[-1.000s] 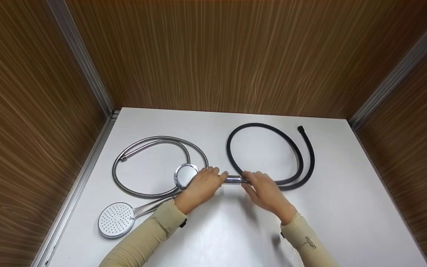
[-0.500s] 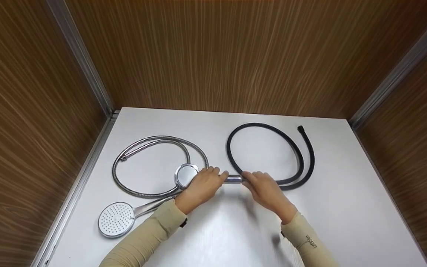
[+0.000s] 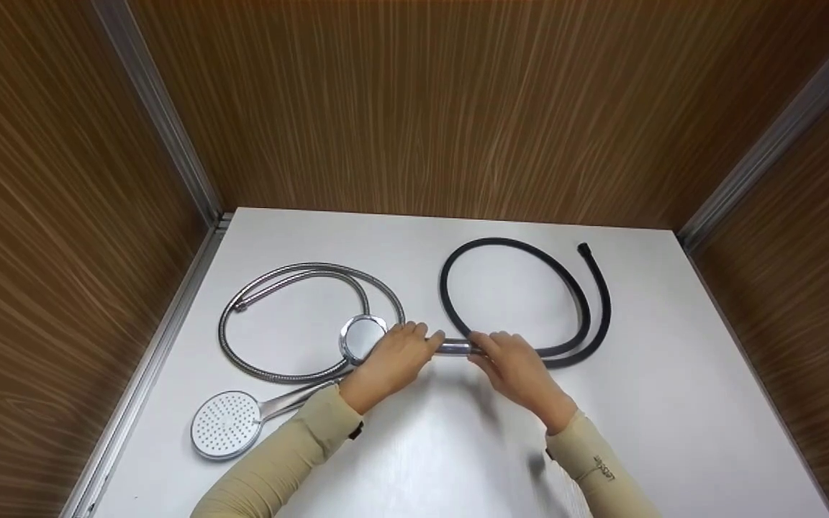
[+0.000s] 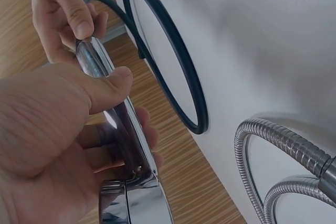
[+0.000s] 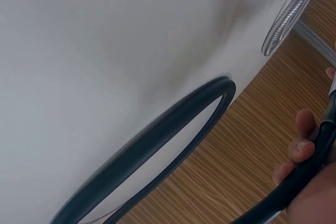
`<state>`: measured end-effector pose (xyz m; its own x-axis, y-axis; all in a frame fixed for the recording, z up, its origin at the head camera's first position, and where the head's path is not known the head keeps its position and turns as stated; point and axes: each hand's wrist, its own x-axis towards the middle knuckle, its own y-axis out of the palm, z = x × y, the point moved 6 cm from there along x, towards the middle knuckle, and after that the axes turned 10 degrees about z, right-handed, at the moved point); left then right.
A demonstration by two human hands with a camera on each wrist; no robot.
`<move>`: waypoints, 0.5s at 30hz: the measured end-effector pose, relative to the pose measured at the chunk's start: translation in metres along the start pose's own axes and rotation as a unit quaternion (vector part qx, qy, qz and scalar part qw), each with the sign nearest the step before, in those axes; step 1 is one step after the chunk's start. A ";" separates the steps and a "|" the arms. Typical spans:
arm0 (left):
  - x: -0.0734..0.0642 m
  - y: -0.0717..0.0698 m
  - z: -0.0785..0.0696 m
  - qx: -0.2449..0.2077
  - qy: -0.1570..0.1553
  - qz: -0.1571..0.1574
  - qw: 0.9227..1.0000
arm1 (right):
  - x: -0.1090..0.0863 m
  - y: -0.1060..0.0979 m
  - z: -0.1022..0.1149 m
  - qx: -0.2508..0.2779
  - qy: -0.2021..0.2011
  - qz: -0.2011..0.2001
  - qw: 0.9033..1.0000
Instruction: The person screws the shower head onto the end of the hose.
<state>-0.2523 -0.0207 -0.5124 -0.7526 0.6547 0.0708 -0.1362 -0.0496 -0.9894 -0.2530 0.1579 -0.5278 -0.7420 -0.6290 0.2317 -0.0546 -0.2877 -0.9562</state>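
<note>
In the head view my left hand grips the handle of a chrome shower head, whose round head shows left of the hand. The left wrist view shows the thumb over the chrome handle and the fingers curled behind it. At the handle's other end, my right hand pinches the end of a black shower hose. The right wrist view has this hose lying across curled fingers, its collar against the chrome handle. Whether the thread is engaged cannot be seen.
A second shower head lies spray face up at the front left, its handle partly under my left forearm. A coiled metal hose lies behind it on the white table. Wood-grain panels enclose the back and sides.
My right thumb and fingers have shifted slightly around the hose end. The left hand and the shower head stay almost in place.
</note>
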 end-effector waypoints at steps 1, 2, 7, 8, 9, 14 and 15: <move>0.000 0.000 0.000 -0.004 0.000 0.001 1.000 | 0.000 0.000 0.000 -0.001 0.000 -0.001 1.000; 0.000 0.000 0.000 -0.007 0.000 0.003 1.000 | 0.000 0.000 0.000 -0.002 -0.001 -0.002 1.000; 0.000 0.001 0.001 -0.007 0.001 0.006 1.000 | 0.000 0.000 0.000 -0.005 0.003 -0.001 1.000; 0.000 0.000 0.001 -0.003 0.001 0.004 1.000 | 0.000 0.000 0.000 -0.004 0.004 0.001 1.000; 0.000 0.000 0.001 0.000 0.001 0.002 1.000 | 0.000 0.000 0.000 -0.004 0.006 0.003 1.000; 0.000 -0.002 0.000 0.010 0.002 -0.013 1.000 | 0.001 0.000 -0.001 0.002 0.014 0.011 1.000; 0.000 -0.002 0.000 0.012 0.003 -0.015 1.000 | 0.001 0.000 -0.001 0.002 0.015 0.011 1.000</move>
<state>-0.2520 -0.0212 -0.5103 -0.7445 0.6601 0.0999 -0.1741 -0.0476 -0.9836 -0.2539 0.1580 -0.5277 -0.7630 -0.6133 0.2041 -0.0350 -0.2762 -0.9605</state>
